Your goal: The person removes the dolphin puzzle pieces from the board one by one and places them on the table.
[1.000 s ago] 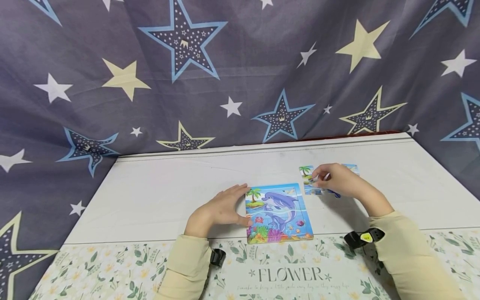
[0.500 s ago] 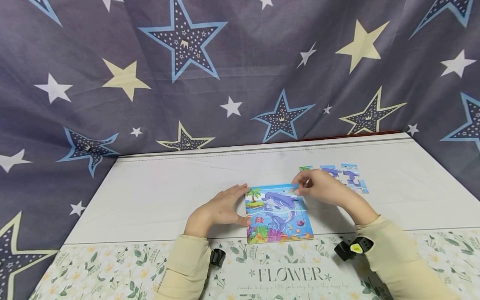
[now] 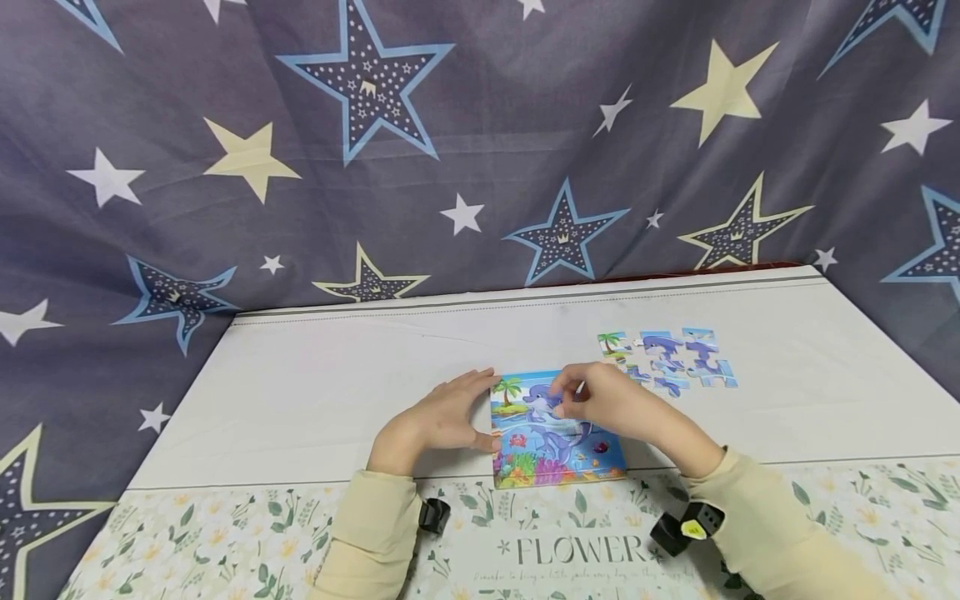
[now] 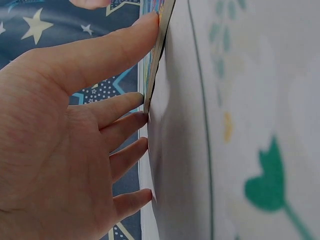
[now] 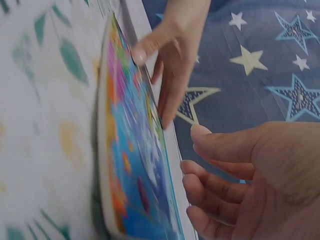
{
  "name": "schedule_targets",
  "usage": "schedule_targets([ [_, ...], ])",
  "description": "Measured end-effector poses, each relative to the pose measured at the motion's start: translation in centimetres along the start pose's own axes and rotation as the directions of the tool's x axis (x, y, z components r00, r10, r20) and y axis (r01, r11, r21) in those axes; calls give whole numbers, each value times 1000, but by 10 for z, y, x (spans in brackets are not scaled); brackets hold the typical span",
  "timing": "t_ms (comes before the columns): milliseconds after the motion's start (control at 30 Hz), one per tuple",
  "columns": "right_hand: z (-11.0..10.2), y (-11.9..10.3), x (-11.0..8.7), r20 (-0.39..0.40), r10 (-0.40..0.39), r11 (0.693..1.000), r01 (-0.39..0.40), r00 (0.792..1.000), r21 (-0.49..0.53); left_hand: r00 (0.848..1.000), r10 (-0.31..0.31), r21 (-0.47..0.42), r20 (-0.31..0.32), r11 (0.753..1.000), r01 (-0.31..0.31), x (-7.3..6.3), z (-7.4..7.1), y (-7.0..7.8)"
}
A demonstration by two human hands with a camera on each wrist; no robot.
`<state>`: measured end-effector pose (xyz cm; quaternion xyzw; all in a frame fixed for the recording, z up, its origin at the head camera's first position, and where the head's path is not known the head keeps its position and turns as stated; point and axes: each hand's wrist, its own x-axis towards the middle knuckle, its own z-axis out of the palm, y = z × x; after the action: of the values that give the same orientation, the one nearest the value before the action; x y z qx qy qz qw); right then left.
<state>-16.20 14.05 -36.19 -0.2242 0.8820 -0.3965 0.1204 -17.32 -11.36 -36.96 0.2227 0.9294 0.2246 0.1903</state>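
Puzzle board [image 3: 552, 454], one: flat, near-square, printed with dolphins, a palm tree, a red crab and bright coral. Lies between the two hands, directly right of the left and beneath the right.

Left hand [image 3: 441, 417], one: fingers extended and spread, grasping nothing. Thumb rests on the board's near-left edge; index fingertip touches the far-left corner, the remaining fingertips beside it at the cloth.

Right hand [image 3: 609, 402], one: over the board's far half, fingers bent and thumb brought near them, a small gap visible from the right wrist. Whether a piece is pinched there cannot be told.

Loose puzzle pieces [image 3: 662, 345], a group: beyond and to the right of the right hand, on the white cloth, bearing palm, dolphin and water fragments; some touch or overlap.

Sleeves [image 3: 375, 529], two, cream: one behind each hand, each with a black wrist device [image 3: 434, 516].

Tablecloth [image 3: 337, 392]: white under both hands, floral nearer the person, lettered "FLOWER".

Curtain [image 3: 480, 100]: grey-blue, star-printed, beyond both hands.
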Motion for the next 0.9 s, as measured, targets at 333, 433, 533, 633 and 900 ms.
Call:
schedule_targets([
  [333, 22, -12, -1, 55, -29, 1000, 29, 998, 1, 1000, -7, 0, -2, 1000, 7, 0, 0, -1],
  [433, 27, -16, -2, 64, -32, 999, 33, 997, -28, 1000, -12, -2, 0, 1000, 12, -1, 0, -1],
  [533, 32, -20, -3, 67, -15, 999, 19, 998, -49, 1000, -15, -1, 2, 1000, 15, -1, -1, 0],
  [633, 36, -23, -3, 65, 10, 998, -6, 998, -56, 1000, -14, -1, 1, 1000, 14, 0, -1, 0],
  [900, 43, -25, -3, 70, 34, 995, -26, 997, -100, 1000, -17, -3, -4, 1000, 17, 0, 0, 0],
])
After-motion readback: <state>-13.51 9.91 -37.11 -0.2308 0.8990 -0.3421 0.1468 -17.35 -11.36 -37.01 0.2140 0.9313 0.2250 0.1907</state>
